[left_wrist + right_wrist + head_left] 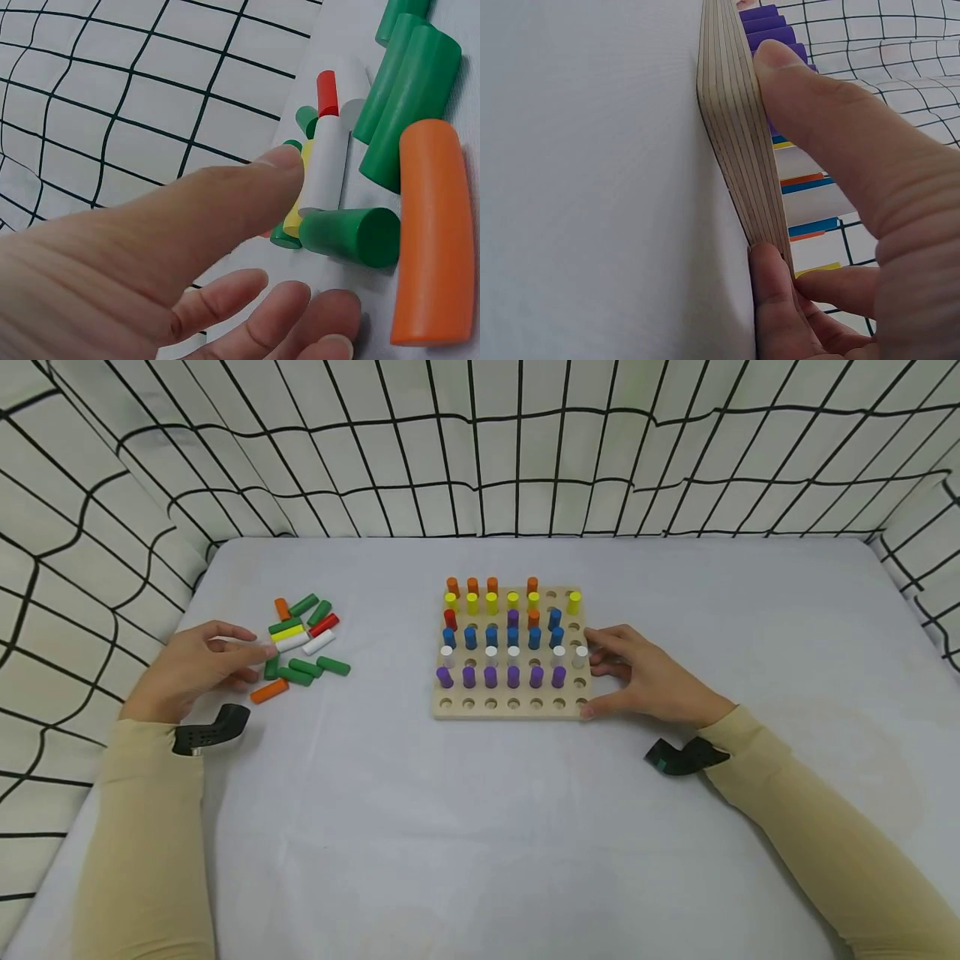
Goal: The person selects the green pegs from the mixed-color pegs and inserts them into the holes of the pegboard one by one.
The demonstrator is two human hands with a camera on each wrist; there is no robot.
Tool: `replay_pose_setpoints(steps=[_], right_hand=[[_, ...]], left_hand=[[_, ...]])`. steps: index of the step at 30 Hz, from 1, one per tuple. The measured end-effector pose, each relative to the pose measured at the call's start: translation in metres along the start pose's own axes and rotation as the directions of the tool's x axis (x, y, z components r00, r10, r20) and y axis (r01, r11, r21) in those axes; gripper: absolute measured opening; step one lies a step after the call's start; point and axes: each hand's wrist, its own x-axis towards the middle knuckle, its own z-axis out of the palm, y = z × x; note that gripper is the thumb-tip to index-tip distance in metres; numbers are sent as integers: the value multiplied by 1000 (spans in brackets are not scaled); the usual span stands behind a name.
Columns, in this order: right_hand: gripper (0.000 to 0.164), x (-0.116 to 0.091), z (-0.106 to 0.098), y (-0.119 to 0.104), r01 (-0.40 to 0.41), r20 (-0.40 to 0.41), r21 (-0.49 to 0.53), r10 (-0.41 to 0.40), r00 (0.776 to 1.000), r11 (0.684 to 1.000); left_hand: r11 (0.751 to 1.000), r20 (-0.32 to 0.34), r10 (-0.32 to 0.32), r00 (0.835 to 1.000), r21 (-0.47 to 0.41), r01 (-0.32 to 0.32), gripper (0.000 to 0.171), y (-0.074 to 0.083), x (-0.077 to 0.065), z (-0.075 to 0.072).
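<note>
My left hand (202, 660) hovers at the left edge of a loose heap of pegs, thumb and fingers apart with nothing between them. In the left wrist view the thumb is close beside a white peg (326, 165) and a green peg (352, 236); an orange peg (435, 232) lies nearer the camera. My right hand (645, 681) holds the right side of a wooden pegboard (510, 712), its thumb at the near corner and its fingers along the edge. Rows of orange, yellow, blue, white and purple pegs (513, 677) stand in the board, plus a red peg (451, 601).
A white cloth (480, 827) covers the table. Black wire grid (517, 452) stands along the back and both sides, close behind my left hand. More green pegs (303, 604), a yellow peg (288, 633) and a red peg (325, 625) lie in the heap.
</note>
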Motion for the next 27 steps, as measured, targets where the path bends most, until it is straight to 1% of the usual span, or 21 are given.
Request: replay_pose_setpoints(steps=[5, 8, 13, 17, 20, 23, 27], right_hand=[[115, 0, 0, 0, -1, -2, -1, 1, 1000, 1000], [115, 0, 0, 1, -1, -4, 2, 1, 1000, 1000], [115, -1, 1, 1, -4, -4, 1, 4, 1000, 1000], [115, 0, 1, 1, -8, -5, 2, 8, 1000, 1000], [115, 0, 0, 1, -5, -4, 8, 5, 1000, 1000], [116, 0, 0, 0, -1, -2, 13, 1, 1000, 1000], [116, 0, -1, 0, 0, 1, 22, 0, 1000, 1000]], left_hand=[[1000, 16, 8, 1000, -8, -8, 72, -4, 1, 1], [1000, 18, -3, 1000, 25, 3, 73, -3, 1, 1], [990, -11, -27, 1000, 136, 28, 77, 2, -1, 3], [975, -40, -12, 999, 223, 20, 77, 8, -3, 5], [965, -55, -2, 998, 263, 16, 75, 12, -5, 6], [961, -62, 1, 998, 277, 17, 70, 14, -6, 7], [967, -68, 5, 998, 256, 13, 66, 16, -8, 7]])
